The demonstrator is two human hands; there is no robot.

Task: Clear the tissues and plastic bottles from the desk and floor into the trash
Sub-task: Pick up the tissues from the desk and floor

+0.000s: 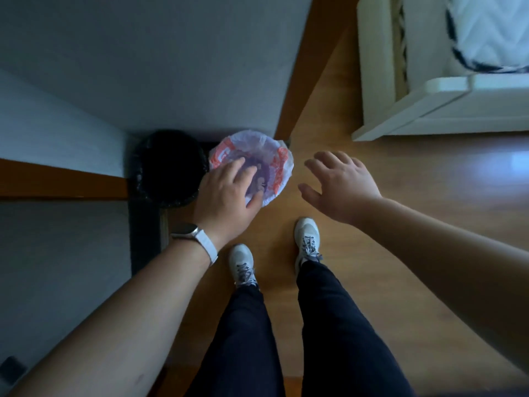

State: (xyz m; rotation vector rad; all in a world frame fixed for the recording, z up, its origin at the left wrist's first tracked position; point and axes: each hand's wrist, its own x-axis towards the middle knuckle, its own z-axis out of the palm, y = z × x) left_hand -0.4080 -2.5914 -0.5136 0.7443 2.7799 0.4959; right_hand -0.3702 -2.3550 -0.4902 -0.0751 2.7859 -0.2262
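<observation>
Two trash bins stand on the floor below me against the wall corner. One bin (279, 164) has a white liner bag with orange print. The other bin (169, 167), to its left, has a black liner. My left hand (226, 196), with a white watch on the wrist, hovers over the left part of the white-lined bin, fingers spread and holding nothing. My right hand (340, 184) is held out over the wooden floor just right of that bin, fingers apart and empty. No tissue or bottle shows in view.
My two feet in white sneakers (307, 236) stand on the wooden floor (400, 173) just behind the bins. A grey wall with a wooden skirting strip (303, 81) runs ahead. A white bed frame (429, 104) sits at the upper right.
</observation>
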